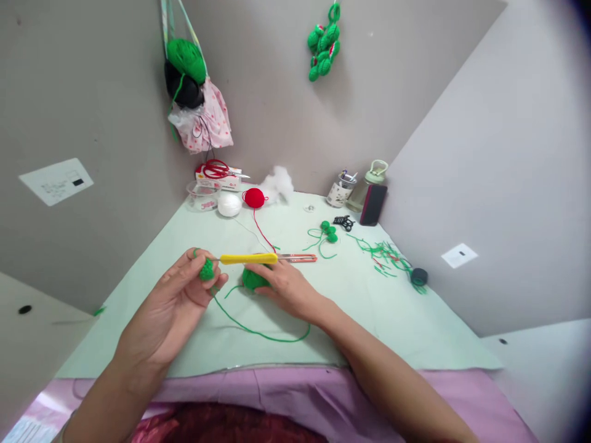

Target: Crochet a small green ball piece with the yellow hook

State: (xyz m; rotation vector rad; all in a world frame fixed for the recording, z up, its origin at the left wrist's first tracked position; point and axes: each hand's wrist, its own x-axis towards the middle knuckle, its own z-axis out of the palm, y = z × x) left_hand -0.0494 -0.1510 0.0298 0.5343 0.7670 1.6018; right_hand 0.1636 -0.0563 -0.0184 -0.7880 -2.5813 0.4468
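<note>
My left hand (178, 301) pinches a small green crocheted piece (206, 269) between thumb and fingertips, with green yarn looped over its index finger. My right hand (284, 284) grips a yellow-handled crochet hook (248, 259), whose tip points left into the piece. A second green crocheted piece (253, 280) lies on the table under my right hand's fingers. A green yarn strand (258, 332) runs from my left hand in a loop across the pale green table cover (369, 314).
Thread snips (300, 258) lie beyond the hook. At the back are red scissors (216, 168), a plastic tub (202, 197), white and red yarn balls (254, 197), stuffing, a jar, a bottle and a phone (373, 205). Green yarn scraps (385, 255) lie right. Green crocheted pieces hang on the wall.
</note>
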